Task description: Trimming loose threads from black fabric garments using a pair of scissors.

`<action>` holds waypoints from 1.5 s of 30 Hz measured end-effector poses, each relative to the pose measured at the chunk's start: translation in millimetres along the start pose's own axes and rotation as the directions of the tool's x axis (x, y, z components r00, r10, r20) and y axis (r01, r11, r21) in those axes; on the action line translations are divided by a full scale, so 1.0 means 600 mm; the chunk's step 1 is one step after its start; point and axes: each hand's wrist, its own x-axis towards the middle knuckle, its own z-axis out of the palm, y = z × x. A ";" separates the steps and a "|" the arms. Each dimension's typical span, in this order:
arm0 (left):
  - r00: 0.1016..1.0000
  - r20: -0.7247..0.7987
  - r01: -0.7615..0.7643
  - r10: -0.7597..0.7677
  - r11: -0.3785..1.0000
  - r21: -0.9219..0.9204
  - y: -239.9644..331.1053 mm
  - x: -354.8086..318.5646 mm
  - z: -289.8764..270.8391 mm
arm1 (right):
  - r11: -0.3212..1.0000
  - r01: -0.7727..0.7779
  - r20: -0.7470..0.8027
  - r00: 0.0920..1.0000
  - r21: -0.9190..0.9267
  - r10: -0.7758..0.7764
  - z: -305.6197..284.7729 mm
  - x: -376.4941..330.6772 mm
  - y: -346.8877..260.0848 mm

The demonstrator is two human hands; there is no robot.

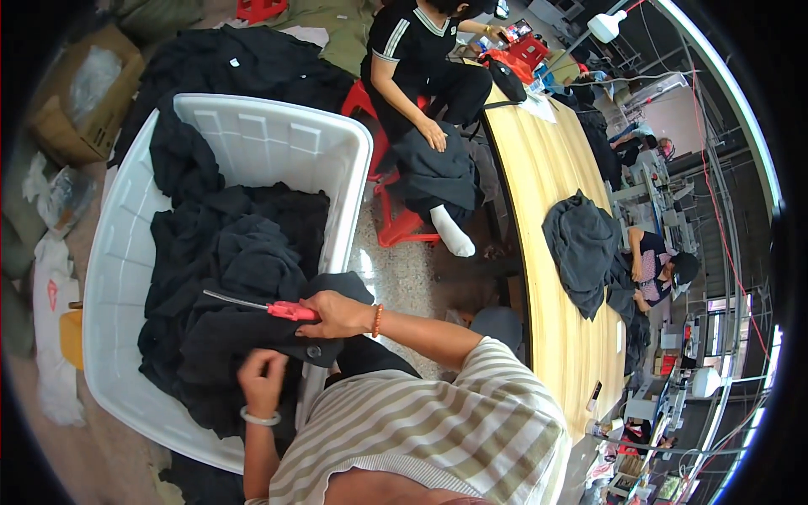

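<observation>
In my right hand (335, 315) are red-handled scissors (291, 310), the fingers closed round the handle and the metal blade pointing left. A black garment (220, 338) with a round dark button (314, 351) lies under both hands, over the near right rim of a big white plastic tub (360, 160). My left hand (262, 379) hovers over this cloth with its fingers curled in. Whatever its fingertips hold, if anything, is too small to make out. More dark garments (252, 246) fill the tub in a loose heap.
To the right runs a long wooden table (547, 160) with a dark cloth pile (581, 244). A seated person (421, 76) with dark cloth on the lap is beyond the tub, on a red stool (404, 227). A cardboard box (93, 93) stands far left.
</observation>
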 end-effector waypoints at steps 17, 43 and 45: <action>0.986 0.106 0.095 -0.128 0.957 0.273 -0.124 -0.012 -0.095 | 0.872 0.332 -0.265 0.932 0.360 -0.245 -0.182 -0.151 -0.213; 0.741 -0.436 -0.361 0.511 0.850 0.382 0.132 -0.010 -0.037 | 0.929 0.369 -0.110 0.925 0.028 -0.364 0.050 0.018 -0.160; 0.753 -0.438 -0.324 0.491 0.856 0.403 0.110 -0.008 -0.038 | 0.939 0.341 -0.145 0.928 -0.044 -0.344 0.034 0.013 -0.148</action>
